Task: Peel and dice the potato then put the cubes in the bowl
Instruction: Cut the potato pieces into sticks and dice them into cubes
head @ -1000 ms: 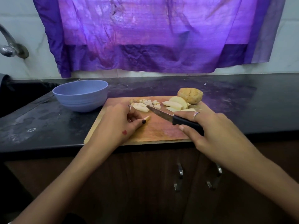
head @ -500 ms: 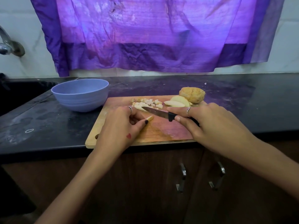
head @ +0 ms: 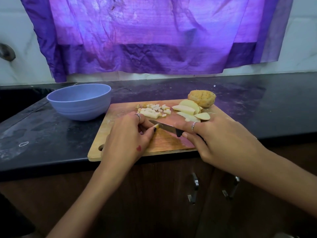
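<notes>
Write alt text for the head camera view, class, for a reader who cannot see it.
A person's right hand holds a knife against a potato strip pinched by the left hand on a wooden cutting board. Diced cubes, slices and an unpeeled potato piece lie farther back; a blue bowl stands left of the board.

We have both forearms reaching in from below over the cutting board. Our left hand rests knuckles-up on the board's near left part, fingers curled, thumb and fingertips pinching a potato piece. Our right hand, over the board's near right corner, grips the knife, forefinger extended along it.
</notes>
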Action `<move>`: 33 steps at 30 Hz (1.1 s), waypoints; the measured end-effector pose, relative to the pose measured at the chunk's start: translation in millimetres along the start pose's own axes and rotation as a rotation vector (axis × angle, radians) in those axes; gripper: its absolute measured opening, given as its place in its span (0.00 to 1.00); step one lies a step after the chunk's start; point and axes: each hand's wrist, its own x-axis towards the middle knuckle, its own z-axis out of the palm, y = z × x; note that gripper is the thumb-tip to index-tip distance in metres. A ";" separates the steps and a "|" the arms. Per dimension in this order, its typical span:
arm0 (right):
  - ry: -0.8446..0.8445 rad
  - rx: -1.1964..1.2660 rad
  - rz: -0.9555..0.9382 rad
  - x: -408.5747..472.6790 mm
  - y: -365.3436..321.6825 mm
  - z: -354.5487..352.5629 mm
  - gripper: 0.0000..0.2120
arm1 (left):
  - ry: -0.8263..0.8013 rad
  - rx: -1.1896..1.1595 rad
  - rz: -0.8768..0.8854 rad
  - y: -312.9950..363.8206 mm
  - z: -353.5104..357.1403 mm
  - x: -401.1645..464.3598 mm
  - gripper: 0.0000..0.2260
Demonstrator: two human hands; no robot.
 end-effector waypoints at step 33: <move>0.220 0.161 0.027 -14.1 -12.3 4.2 0.21 | 0.043 0.014 0.043 -7.5 4.9 -1.4 0.07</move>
